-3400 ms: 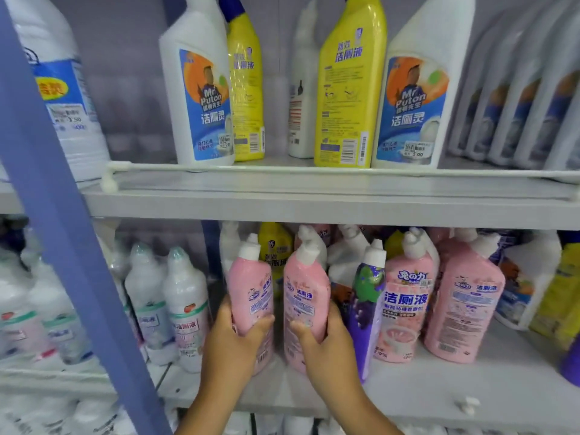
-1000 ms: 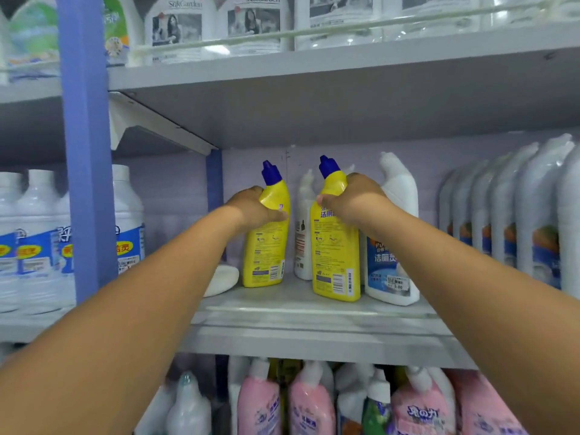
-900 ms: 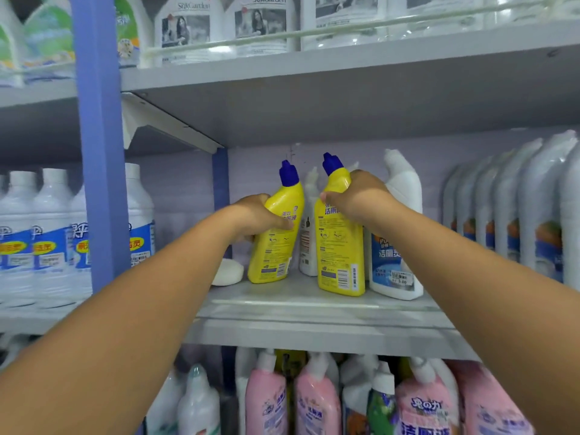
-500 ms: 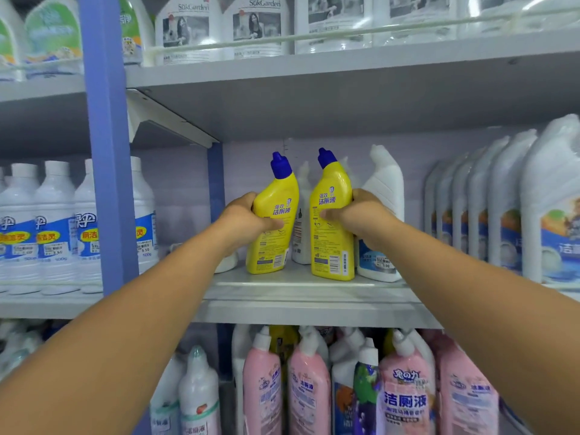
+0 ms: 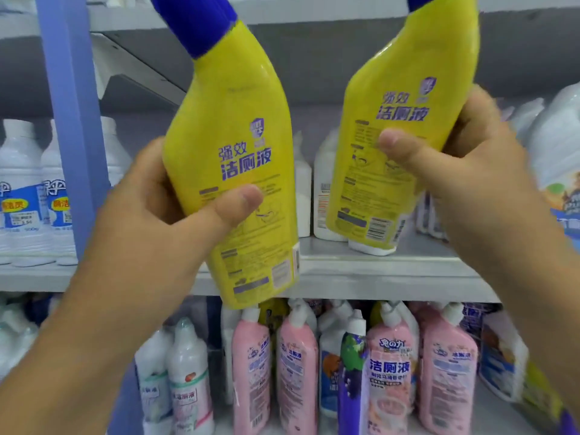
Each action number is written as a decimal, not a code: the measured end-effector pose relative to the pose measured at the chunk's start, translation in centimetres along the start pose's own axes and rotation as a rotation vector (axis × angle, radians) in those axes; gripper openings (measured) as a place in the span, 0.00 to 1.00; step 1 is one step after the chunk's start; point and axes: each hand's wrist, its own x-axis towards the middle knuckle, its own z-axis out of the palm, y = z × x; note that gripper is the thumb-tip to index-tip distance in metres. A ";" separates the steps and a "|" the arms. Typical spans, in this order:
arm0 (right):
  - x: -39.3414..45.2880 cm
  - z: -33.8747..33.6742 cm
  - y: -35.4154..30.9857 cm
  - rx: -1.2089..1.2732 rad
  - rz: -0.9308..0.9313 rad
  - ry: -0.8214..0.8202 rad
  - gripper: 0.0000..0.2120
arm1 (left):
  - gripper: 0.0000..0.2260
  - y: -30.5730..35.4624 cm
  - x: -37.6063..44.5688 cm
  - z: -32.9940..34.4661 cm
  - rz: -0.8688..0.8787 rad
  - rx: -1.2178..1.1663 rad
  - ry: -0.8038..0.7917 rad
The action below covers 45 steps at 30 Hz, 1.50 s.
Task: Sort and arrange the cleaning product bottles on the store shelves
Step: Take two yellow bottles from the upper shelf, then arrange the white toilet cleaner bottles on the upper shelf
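The left hand [image 5: 147,215] grips the left yellow bottle [image 5: 232,158], thumb across the label, fingers curled behind. The bottle's long axis runs near vertical, blue cap [image 5: 194,20] up and leaning left, base down, held in the air near the camera in front of the middle shelf [image 5: 376,274] edge. The right hand [image 5: 464,171] grips the right yellow bottle [image 5: 405,120], thumb on the label, fingers wrapped round its right side. Its long axis tilts right at the top, with the cap end cut off by the frame; its base hangs above the shelf front. Pink bottles [image 5: 298,372] stand upright on the lower shelf. White bottles [image 5: 25,189] stand far left beyond the blue upright [image 5: 72,120].
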 end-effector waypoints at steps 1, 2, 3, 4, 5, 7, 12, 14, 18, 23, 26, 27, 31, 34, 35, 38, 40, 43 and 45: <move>-1.6 -0.6 -0.7 0.009 -0.016 0.012 0.16 | 0.16 -0.4 -1.7 -0.1 -0.032 -0.023 0.008; -3.3 -1.1 -1.1 0.002 -0.014 0.020 0.17 | 0.16 -1.3 -3.5 -0.2 -0.083 -0.039 0.009; -5.3 -1.7 -1.0 -0.015 0.011 0.023 0.18 | 0.16 -2.4 -5.4 -0.2 -0.152 -0.048 0.014; -7.3 -2.2 -0.7 -0.024 0.060 0.025 0.20 | 0.17 -3.8 -7.4 -0.2 -0.231 -0.051 0.018; -9.7 -2.8 0.1 -0.025 0.128 0.040 0.21 | 0.18 -5.6 -9.4 -0.2 -0.317 -0.060 0.017; -14.4 -3.6 2.2 -0.015 0.277 0.081 0.20 | 0.19 -9.4 -13.1 -0.2 -0.489 -0.058 0.009; -21.7 -4.3 10.2 -0.039 0.628 0.125 0.14 | 0.16 -17.5 -17.8 0.1 -0.654 0.115 -0.031; -23.2 -4.4 13.6 -0.117 0.693 0.091 0.15 | 0.15 -19.7 -18.3 0.2 -0.673 0.181 -0.025; -25.6 -5.0 18.6 -0.245 0.757 0.058 0.20 | 0.15 -23.2 -18.8 0.9 -0.714 0.246 -0.014; -27.1 -5.0 22.0 -0.245 0.804 0.083 0.17 | 0.15 -25.6 -19.2 1.7 -0.721 0.297 0.018; -28.0 -4.2 23.2 -0.250 0.812 0.100 0.18 | 0.15 -26.4 -19.2 2.0 -0.692 0.323 0.034; -28.1 -3.9 23.6 -0.253 0.810 0.106 0.19 | 0.14 -26.6 -19.2 2.0 -0.683 0.338 0.042; -28.4 -3.0 24.8 -0.311 0.787 0.117 0.19 | 0.15 -27.5 -18.7 2.0 -0.673 0.407 0.022; -28.4 -2.7 25.0 -0.287 0.791 0.110 0.18 | 0.16 -28.4 -18.5 2.1 -0.713 0.375 0.015; -28.3 -2.7 24.9 -0.291 0.791 0.107 0.17 | 0.17 -28.6 -18.4 2.1 -0.722 0.361 0.011; -28.0 -3.0 24.8 -0.280 0.820 0.070 0.16 | 0.16 -29.0 -18.0 1.8 -0.772 0.296 -0.021; -27.7 -3.5 24.4 -0.273 0.874 0.029 0.14 | 0.15 -28.8 -17.7 1.3 -0.803 0.248 -0.027; -27.1 -4.3 23.3 -0.294 0.914 -0.038 0.14 | 0.14 -27.5 -17.1 0.3 -0.792 0.200 0.023; -26.8 -4.5 22.2 -0.355 0.920 -0.042 0.15 | 0.13 -26.2 -16.8 -0.5 -0.782 0.195 0.031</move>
